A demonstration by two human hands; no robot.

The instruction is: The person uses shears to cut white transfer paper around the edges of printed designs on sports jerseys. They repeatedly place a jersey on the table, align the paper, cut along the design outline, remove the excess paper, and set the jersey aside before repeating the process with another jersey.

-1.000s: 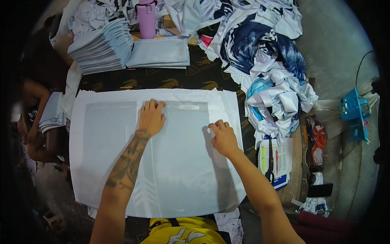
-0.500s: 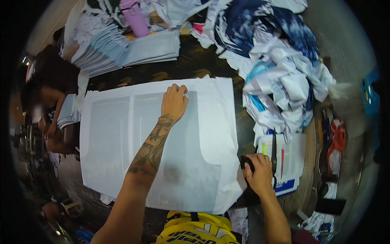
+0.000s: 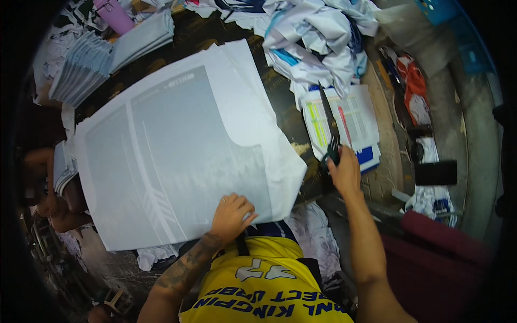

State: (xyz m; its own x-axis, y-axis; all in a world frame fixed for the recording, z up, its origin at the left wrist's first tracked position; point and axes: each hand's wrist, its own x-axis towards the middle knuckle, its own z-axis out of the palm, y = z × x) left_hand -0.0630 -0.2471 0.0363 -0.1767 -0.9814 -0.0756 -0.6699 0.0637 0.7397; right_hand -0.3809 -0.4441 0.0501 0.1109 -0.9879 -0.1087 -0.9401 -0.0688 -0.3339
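Observation:
A large white sheet (image 3: 245, 116) with grey printed garment panels lies flat across the dark table; I cannot tell whether it is cloth or paper. At its near edge is my left hand (image 3: 232, 215), fingers curled in and their undersides hidden. To the right, my right hand (image 3: 346, 167) is closed around the dark handles of a pair of scissors (image 3: 329, 116). The long black blades point away from me, over printed papers (image 3: 362, 116). A red pen-like stick (image 3: 344, 125) lies on the papers beside the blades.
Crumpled white and blue cloth (image 3: 318, 40) is heaped at the far right. Folded pale pieces (image 3: 86, 67) and a pink bottle (image 3: 114, 17) are at the far left. Another person's arm (image 3: 40, 156) shows at the left. A black phone-like slab (image 3: 436, 173) lies right.
My left hand has come from the sheet's far part to its near edge. My right hand has left a small black object and taken hold of the scissors. The view has shifted right.

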